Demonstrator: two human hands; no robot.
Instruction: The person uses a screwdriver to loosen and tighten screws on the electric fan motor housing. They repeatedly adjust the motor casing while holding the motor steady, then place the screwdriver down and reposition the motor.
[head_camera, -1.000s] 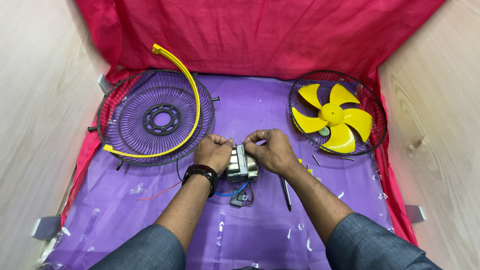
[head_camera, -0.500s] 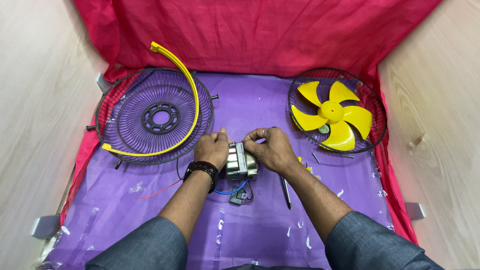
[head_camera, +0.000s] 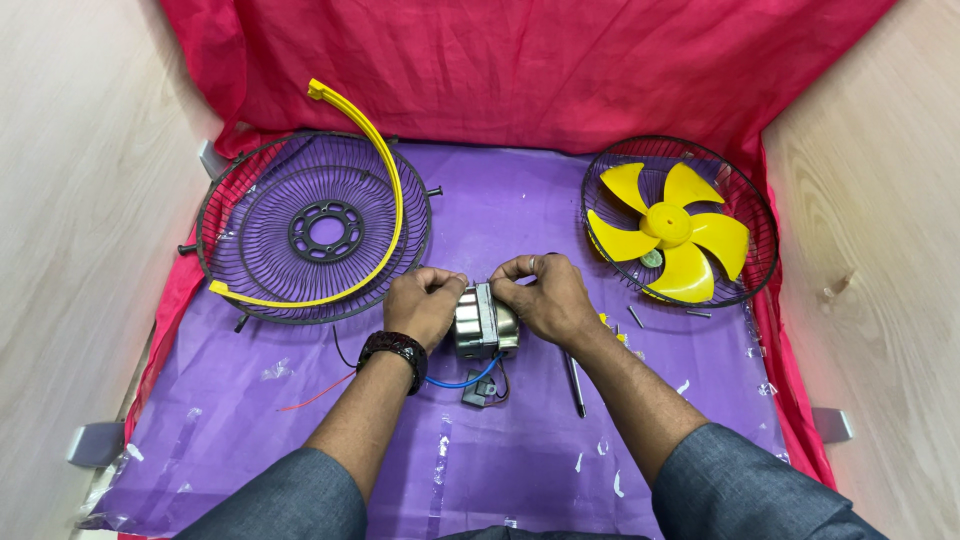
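Between our two hands, at the middle of the purple sheet (head_camera: 300, 420) on the table, sits the small metal fan motor (head_camera: 485, 322). Our left hand (head_camera: 424, 303) is closed on its left end, our right hand (head_camera: 540, 297) closed on its right end and top, so its long axis runs left to right, both hands equally near. Wires (head_camera: 455, 382) trail toward us. A wire guard (head_camera: 315, 228) lies far left, the yellow blade (head_camera: 668, 228) far right.
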